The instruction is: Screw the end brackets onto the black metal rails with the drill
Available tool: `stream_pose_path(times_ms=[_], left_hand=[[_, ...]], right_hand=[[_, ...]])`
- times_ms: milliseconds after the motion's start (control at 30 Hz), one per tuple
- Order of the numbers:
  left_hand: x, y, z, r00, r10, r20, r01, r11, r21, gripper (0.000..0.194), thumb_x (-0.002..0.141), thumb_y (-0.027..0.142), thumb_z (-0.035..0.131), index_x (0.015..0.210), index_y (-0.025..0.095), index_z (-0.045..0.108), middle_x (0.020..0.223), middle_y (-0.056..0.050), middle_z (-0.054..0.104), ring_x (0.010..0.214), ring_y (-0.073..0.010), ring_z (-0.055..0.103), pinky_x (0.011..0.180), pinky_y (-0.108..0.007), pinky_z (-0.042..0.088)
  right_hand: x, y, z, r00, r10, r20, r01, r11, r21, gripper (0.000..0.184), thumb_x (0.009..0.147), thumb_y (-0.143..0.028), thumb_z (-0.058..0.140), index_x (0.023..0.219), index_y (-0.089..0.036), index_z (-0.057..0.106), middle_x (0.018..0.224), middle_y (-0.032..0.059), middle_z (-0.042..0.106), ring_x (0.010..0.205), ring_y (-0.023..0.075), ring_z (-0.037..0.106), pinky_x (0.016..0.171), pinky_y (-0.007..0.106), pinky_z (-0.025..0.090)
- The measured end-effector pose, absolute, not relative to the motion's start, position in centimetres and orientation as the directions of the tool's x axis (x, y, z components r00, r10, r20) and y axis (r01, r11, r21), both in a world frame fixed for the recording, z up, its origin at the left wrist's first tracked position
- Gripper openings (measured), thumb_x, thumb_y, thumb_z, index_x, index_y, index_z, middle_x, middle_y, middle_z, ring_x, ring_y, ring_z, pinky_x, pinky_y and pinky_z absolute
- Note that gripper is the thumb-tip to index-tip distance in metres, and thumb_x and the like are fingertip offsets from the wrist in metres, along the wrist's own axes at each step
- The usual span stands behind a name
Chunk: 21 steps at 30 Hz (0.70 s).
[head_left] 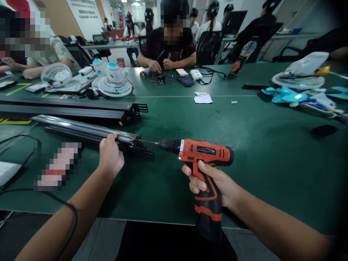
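Note:
My right hand (206,181) is wrapped round the grip of an orange and black cordless drill (206,150), which points left. Its long thin bit (148,141) reaches the end of a black metal profile (89,132) that has a clear plastic wrap along its top. Whether the tip is in a screw there is hidden. A small light glows on the drill's front. My left hand (111,154) is closed round the profile near that same end, its fingers mostly hidden behind it. Slotted black prongs stick out at the end, below the bit.
More black profiles (67,108) lie behind on the green table (244,119). A phone-like pink object (59,163) and cables are at left. White fans (115,79), blue fan blades (288,95), a paper scrap (203,98) and a bottle (243,58) stand farther off. People sit opposite.

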State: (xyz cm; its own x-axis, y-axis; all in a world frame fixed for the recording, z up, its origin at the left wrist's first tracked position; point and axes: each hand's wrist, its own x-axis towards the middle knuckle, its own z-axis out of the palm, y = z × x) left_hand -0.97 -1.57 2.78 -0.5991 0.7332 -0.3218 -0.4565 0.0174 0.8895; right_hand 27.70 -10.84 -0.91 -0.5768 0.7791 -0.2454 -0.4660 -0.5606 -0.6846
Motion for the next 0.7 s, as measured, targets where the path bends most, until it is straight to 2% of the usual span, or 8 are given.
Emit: stream_pose_path(times_ms=[267,433,600,700], left_hand=[[-1.1,-1.9,2.5,-0.575,0.77,-0.275,-0.403,0.026,0.915,0.019,0.099,0.012,0.061,0.081,0.018,0.062,0.081,-0.002,0.067,0.076,-0.0137,0.069,0.067,-0.02,0.056],[-1.3,-1.8,1.8,-0.599,0.771,-0.216,-0.31,0.026,0.95,0.022,0.1,0.023,0.064,0.079,0.019,0.064,0.082,-0.004,0.067,0.079,-0.0158,0.067,0.071,-0.022,0.057],[-2.0,-1.8,1.0,-0.585,0.791,-0.179,-0.199,0.074,0.977,0.025,0.101,0.032,0.065,0.08,0.019,0.064,0.081,-0.004,0.065,0.078,-0.0163,0.064,0.071,-0.022,0.054],[-2.8,-1.4,0.2,-0.564,0.803,-0.19,-0.227,0.07,0.971,0.024,0.096,0.033,0.072,0.08,0.019,0.063,0.081,-0.003,0.064,0.078,-0.0169,0.063,0.07,-0.022,0.052]], right_hand=[[28.4,-10.7,-0.2,-0.568,0.775,-0.277,-0.457,-0.577,-0.677,0.048,0.088,-0.058,0.079,0.103,-0.012,0.075,0.052,-0.0057,0.046,0.052,0.0114,0.047,0.058,0.025,0.047],[28.9,-10.5,0.3,-0.557,0.777,-0.295,-0.445,-0.578,-0.684,0.049,0.088,-0.059,0.077,0.103,-0.012,0.075,0.052,-0.0053,0.045,0.052,0.0131,0.046,0.057,0.027,0.047],[29.3,-10.3,0.8,-0.55,0.766,-0.334,-0.459,-0.611,-0.645,0.048,0.085,-0.056,0.08,0.101,-0.011,0.075,0.052,-0.0049,0.046,0.052,0.0121,0.048,0.056,0.024,0.046],[29.7,-10.2,1.1,-0.551,0.753,-0.359,-0.452,-0.631,-0.631,0.046,0.083,-0.055,0.082,0.1,-0.012,0.074,0.052,-0.0043,0.049,0.052,0.0119,0.051,0.057,0.024,0.045]])
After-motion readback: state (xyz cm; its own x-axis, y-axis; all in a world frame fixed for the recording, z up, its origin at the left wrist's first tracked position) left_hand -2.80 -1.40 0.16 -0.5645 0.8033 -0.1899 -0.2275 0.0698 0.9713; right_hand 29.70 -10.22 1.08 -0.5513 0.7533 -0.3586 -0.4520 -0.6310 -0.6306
